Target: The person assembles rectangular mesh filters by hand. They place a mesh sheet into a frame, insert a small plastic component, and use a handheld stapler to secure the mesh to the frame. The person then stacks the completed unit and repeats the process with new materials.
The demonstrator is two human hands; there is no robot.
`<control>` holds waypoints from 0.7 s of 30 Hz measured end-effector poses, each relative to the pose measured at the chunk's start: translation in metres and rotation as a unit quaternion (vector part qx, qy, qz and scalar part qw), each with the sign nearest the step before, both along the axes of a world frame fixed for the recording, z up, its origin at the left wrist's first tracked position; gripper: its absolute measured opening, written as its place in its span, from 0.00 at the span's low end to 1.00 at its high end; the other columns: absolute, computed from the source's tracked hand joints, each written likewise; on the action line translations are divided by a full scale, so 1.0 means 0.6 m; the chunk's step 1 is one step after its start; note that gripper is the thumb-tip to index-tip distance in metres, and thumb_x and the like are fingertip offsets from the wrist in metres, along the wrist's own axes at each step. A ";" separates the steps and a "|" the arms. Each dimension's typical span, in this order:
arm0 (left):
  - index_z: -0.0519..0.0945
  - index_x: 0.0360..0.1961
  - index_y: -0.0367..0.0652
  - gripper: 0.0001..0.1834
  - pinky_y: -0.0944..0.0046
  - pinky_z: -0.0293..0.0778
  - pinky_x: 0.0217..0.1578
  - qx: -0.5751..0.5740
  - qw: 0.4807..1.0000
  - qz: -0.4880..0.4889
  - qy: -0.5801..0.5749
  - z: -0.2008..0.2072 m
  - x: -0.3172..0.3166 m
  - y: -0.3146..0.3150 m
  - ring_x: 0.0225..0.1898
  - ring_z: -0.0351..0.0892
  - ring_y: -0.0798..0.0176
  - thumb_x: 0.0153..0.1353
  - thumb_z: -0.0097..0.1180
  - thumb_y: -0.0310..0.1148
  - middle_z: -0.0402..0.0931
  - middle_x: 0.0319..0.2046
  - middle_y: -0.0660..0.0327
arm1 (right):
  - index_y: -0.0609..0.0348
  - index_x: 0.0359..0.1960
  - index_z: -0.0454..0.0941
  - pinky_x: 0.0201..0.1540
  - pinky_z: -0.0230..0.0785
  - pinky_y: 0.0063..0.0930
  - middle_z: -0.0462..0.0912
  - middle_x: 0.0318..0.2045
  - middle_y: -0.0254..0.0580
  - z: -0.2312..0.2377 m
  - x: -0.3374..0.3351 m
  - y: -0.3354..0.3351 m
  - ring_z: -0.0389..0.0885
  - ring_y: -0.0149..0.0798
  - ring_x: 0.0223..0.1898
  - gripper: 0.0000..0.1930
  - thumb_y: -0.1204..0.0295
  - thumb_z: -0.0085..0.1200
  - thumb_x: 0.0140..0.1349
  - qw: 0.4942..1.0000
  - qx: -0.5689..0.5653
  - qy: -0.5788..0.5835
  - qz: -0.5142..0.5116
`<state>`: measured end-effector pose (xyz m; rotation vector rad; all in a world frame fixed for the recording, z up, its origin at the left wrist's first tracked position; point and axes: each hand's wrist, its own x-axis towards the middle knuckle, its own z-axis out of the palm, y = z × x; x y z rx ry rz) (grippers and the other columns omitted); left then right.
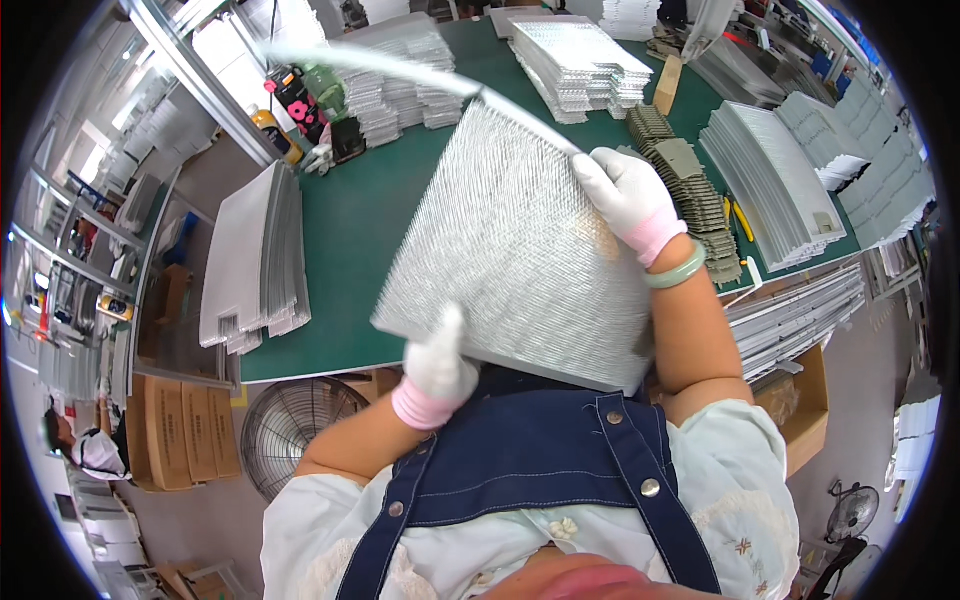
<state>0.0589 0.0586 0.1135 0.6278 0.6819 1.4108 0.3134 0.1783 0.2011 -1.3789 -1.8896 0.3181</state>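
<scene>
A square silver panel (520, 240) with a finely ribbed face tilts up in front of my apron. My left hand (437, 368) closes on its near left edge, thumb up over the face, the other fingers partly hidden. At the far right corner my right hand (625, 195) is closed on the panel and the end of a long white strip (420, 75). That strip lies along the panel's far edge and sticks out to the left, where it is blurred. Both hands wear white gloves with pink cuffs.
On the green table (350, 230) stand white panel stacks (258, 255), silver stacks (580, 65), a row of grey-green pieces (680, 170) and a yellow-handled tool (742, 218). Bottles (295, 105) stand far left. A floor fan (295, 430) and cartons (185, 430) are below.
</scene>
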 end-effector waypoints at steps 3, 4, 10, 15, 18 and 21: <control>0.66 0.66 0.36 0.29 0.58 0.66 0.62 0.086 0.877 -0.226 0.415 -0.014 -0.051 -0.034 0.60 0.69 0.60 0.64 0.56 0.32 0.71 0.58 0.55 | 0.61 0.32 0.79 0.40 0.71 0.44 0.80 0.27 0.57 0.005 -0.006 -0.025 0.80 0.58 0.35 0.27 0.46 0.44 0.69 0.983 -0.132 -0.121 0.048; 0.66 0.66 0.36 0.30 0.59 0.64 0.63 0.051 0.869 -0.261 0.416 -0.012 -0.072 -0.044 0.60 0.69 0.60 0.64 0.56 0.33 0.71 0.59 0.55 | 0.62 0.32 0.79 0.40 0.71 0.46 0.80 0.26 0.57 -0.006 -0.009 -0.038 0.80 0.59 0.34 0.28 0.46 0.43 0.70 0.980 -0.138 -0.137 0.051; 0.58 0.70 0.38 0.38 0.53 0.65 0.62 0.237 0.815 0.095 0.520 0.074 -0.165 0.001 0.60 0.70 0.57 0.65 0.58 0.43 0.67 0.62 0.54 | 0.61 0.30 0.77 0.38 0.71 0.48 0.80 0.25 0.55 -0.002 -0.021 -0.082 0.80 0.58 0.32 0.28 0.46 0.41 0.71 0.975 -0.105 -0.193 0.044; 0.77 0.53 0.40 0.21 0.51 0.73 0.51 0.536 0.379 0.048 0.753 0.238 -0.045 0.086 0.50 0.77 0.46 0.62 0.59 0.41 0.77 0.45 0.47 | 0.59 0.28 0.76 0.34 0.71 0.47 0.79 0.24 0.53 0.002 -0.082 -0.095 0.80 0.57 0.30 0.26 0.48 0.44 0.70 0.964 -0.047 -0.240 0.107; 0.77 0.32 0.45 0.13 0.53 0.77 0.30 0.448 0.355 -0.086 0.816 0.193 -0.021 0.130 0.27 0.82 0.51 0.65 0.54 0.44 0.78 0.21 0.56 | 0.58 0.26 0.75 0.31 0.71 0.45 0.78 0.23 0.51 0.002 -0.068 -0.103 0.80 0.55 0.29 0.23 0.50 0.48 0.68 0.969 0.025 -0.214 0.119; 0.78 0.32 0.45 0.13 0.54 0.77 0.28 0.480 0.342 -0.059 0.805 0.184 -0.030 0.126 0.25 0.81 0.51 0.64 0.56 0.44 0.78 0.20 0.57 | 0.58 0.25 0.74 0.30 0.71 0.43 0.77 0.21 0.49 -0.016 -0.031 -0.109 0.80 0.53 0.27 0.21 0.52 0.52 0.66 0.968 0.068 -0.219 0.102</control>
